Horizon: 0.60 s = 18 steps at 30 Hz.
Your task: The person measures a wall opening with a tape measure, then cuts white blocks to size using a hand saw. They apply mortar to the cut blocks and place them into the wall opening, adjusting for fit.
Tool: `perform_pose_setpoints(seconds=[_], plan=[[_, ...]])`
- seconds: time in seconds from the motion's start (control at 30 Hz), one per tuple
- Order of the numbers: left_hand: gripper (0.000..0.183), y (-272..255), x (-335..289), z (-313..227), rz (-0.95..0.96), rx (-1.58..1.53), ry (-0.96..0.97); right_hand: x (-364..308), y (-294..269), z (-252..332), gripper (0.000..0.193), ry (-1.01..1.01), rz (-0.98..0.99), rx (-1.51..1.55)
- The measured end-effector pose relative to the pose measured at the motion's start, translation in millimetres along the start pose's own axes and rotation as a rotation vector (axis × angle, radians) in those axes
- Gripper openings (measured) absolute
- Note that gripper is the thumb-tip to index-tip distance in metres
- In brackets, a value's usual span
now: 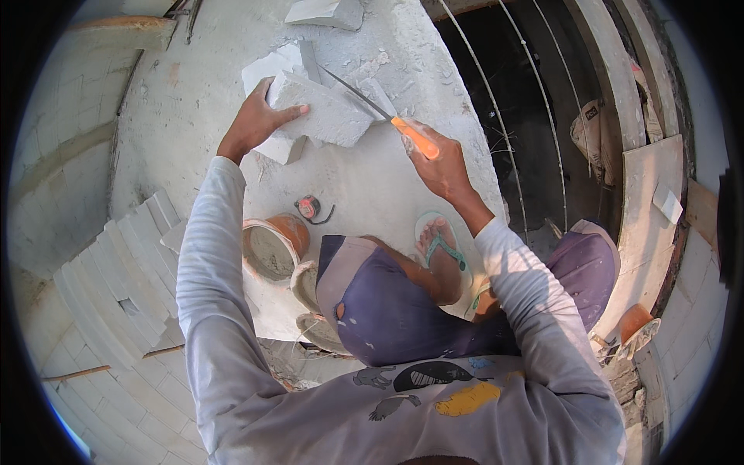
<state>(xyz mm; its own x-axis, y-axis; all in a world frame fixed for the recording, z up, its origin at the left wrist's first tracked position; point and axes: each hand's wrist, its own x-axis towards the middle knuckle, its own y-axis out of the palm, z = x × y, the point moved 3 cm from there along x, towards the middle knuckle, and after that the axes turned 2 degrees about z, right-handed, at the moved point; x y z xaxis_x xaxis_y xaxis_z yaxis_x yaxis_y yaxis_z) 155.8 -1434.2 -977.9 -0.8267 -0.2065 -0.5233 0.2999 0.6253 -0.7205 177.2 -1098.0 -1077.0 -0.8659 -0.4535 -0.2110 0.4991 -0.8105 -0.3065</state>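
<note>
My left hand [260, 122] is closed on the left end of a pale grey concrete block [329, 110], its thumb lying over the upper face. Rough, chipped edges run along this block, which rests tilted on other pale block pieces [284, 63]. In my right hand [443, 161] is the orange handle of a hand saw [416, 138]. Its thin dark blade, seen nearly edge-on, points up and left along the far side of the held block. Whether the blade touches the block I cannot tell.
A red tape measure [308, 207] lies near several mortar-filled buckets [271, 249]. Another block [325, 13] lies at the far edge. To the right, thin metal bars [535, 85] cross a dark opening beside wooden boards [647, 225]. My sandalled foot [442, 248] stands close to the opening.
</note>
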Motion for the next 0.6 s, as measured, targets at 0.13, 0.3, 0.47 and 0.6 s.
perform_pose_setpoints(seconds=[0.13, 0.3, 0.47, 0.6], plan=[[0.095, 13.7, -38.6, -16.3, -0.455, 0.366, 0.095, -27.4, -14.2, 19.2, 0.043, -0.004, -0.140, 0.068], [0.094, 108.7, -61.9, -12.5, -0.679, 0.484, 0.157, -42.6, -4.3, 43.3, 0.044, -0.042, -0.120, 0.038], [0.100, 151.0, -61.4, -12.1, -0.657, 0.474, 0.132, -74.3, 2.8, 44.8, 0.048, -0.143, -0.087, 0.088], [0.102, 172.9, -60.5, 0.7, -0.489, 0.292, 0.122, -79.4, 4.9, 34.6, 0.046, -0.163, -0.097, 0.035]])
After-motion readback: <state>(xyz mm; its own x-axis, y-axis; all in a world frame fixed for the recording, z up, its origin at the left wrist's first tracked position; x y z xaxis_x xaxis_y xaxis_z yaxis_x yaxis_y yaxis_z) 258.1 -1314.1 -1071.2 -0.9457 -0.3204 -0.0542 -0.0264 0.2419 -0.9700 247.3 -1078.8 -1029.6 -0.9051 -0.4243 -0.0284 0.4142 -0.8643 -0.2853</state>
